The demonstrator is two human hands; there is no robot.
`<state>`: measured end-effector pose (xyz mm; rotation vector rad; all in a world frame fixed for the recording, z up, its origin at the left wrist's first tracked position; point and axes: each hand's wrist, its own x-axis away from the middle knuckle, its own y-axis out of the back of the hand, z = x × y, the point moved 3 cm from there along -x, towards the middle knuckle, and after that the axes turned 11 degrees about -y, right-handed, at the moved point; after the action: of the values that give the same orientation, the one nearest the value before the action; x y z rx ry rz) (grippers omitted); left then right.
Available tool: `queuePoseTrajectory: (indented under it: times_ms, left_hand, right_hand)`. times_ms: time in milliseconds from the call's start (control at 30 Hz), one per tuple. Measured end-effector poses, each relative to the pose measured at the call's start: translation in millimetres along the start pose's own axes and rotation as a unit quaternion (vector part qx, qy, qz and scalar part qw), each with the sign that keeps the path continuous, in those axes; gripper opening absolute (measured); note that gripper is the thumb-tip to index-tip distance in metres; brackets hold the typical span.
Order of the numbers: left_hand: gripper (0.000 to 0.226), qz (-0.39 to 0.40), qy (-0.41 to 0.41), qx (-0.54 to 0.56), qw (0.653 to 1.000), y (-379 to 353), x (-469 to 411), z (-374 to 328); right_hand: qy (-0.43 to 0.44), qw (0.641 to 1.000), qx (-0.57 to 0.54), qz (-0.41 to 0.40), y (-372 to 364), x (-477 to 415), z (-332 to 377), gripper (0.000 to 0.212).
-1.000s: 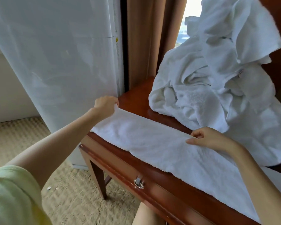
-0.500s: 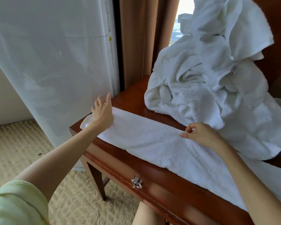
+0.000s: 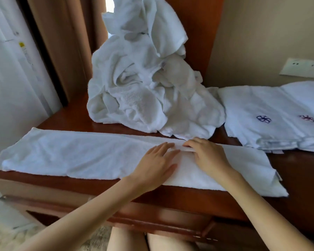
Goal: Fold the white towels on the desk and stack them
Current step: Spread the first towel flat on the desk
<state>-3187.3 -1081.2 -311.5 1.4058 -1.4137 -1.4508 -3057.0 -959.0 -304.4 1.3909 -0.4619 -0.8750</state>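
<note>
A long white towel (image 3: 76,156), folded into a narrow strip, lies along the front of the wooden desk (image 3: 179,198). My left hand (image 3: 157,163) rests flat on its middle with straight fingers. Just to the right, my right hand (image 3: 207,156) lies on the strip with its fingertips at the far edge fold; whether it pinches the cloth I cannot tell. Behind them rises a tall heap of crumpled white towels (image 3: 145,84). At the right lies a flat stack of folded white towels (image 3: 275,115) with small blue embroidered marks.
A brown curtain (image 3: 62,42) and a white sheer panel (image 3: 13,78) hang at the left. A beige wall with a socket plate (image 3: 301,67) stands behind the right side. The desk's drawer front (image 3: 152,218) is below the strip, with my knees under it.
My left hand has come from the strip's left end to its middle, next to my right hand. The view has swung right, bringing the folded stack into sight.
</note>
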Motion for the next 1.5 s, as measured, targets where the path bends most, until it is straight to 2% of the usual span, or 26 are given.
queuePoseTrajectory:
  times_ms: [100, 233, 400, 500, 533, 600, 667, 700, 733, 800, 900, 1033, 1167, 1233, 1300, 1400, 1500]
  left_hand:
    - [0.042, -0.02, -0.039, 0.029, 0.999, -8, -18, -28]
    - [0.031, -0.045, -0.071, 0.026, 0.996, -14, -44, -49]
    - [0.035, -0.041, -0.084, 0.024, 0.995, -23, -79, -58]
    - [0.043, -0.026, -0.092, 0.034, 0.995, -34, -95, -61]
    - [0.046, -0.014, -0.096, 0.042, 0.994, -38, -100, -63]
    - [0.051, 0.017, -0.11, 0.031, 0.993, -50, -107, -70]
    - [0.056, 0.039, -0.113, 0.015, 0.993, -61, -111, -74]
    - [0.058, 0.041, -0.11, 0.018, 0.993, -64, -113, -74]
    - [0.059, 0.034, -0.107, 0.025, 0.993, -66, -114, -74]
    - [0.058, 0.002, -0.105, 0.044, 0.994, -65, -113, -72]
    - [0.056, -0.019, -0.105, 0.056, 0.993, -63, -112, -73]
    - [0.057, 0.01, -0.102, 0.055, 0.993, -60, -104, -65]
    - [0.061, 0.03, -0.076, 0.067, 0.994, -41, -69, -25]
    - [0.065, 0.045, -0.042, 0.049, 0.997, -29, -40, 4]
    - [0.067, 0.056, 0.005, 0.036, 0.998, -17, -10, 33]
    - [0.069, 0.066, 0.082, 0.011, 0.994, -1, 31, 73]
    - [0.062, 0.078, 0.155, -0.017, 0.985, 15, 67, 113]
  right_hand:
    - [-0.048, 0.998, -0.027, -0.005, 16, 23, -55, 0.048]
    - [-0.113, 0.989, -0.088, -0.027, 34, 42, -114, 0.03]
    - [-0.238, 0.944, -0.224, -0.041, 43, 47, -174, 0.012]
    - [-0.301, 0.903, -0.304, -0.029, 38, 48, -183, 0.027]
    - [-0.321, 0.902, -0.287, -0.037, 36, 50, -182, 0.03]
    - [-0.333, 0.922, -0.175, -0.093, 37, 52, -173, 0.028]
    - [-0.279, 0.942, -0.074, -0.17, 40, 55, -154, 0.022]
    - [-0.237, 0.951, -0.066, -0.187, 39, 55, -142, 0.02]
    - [-0.197, 0.961, -0.072, -0.177, 34, 53, -130, 0.021]
    - [-0.141, 0.981, -0.096, -0.094, 18, 49, -113, 0.032]
    - [-0.118, 0.989, -0.086, 0.022, 0, 46, -112, 0.045]
    - [-0.12, 0.989, -0.072, 0.049, -4, 49, -119, 0.048]
    - [-0.126, 0.988, -0.059, 0.063, -2, 49, -116, 0.049]
    - [-0.146, 0.987, -0.042, 0.061, 2, 48, -109, 0.048]
    - [-0.153, 0.987, -0.037, 0.023, 9, 42, -86, 0.048]
    - [-0.054, 0.995, -0.084, -0.026, 14, 24, -12, 0.046]
    - [0.055, 0.993, -0.104, 0.0, 4, 4, 72, 0.045]
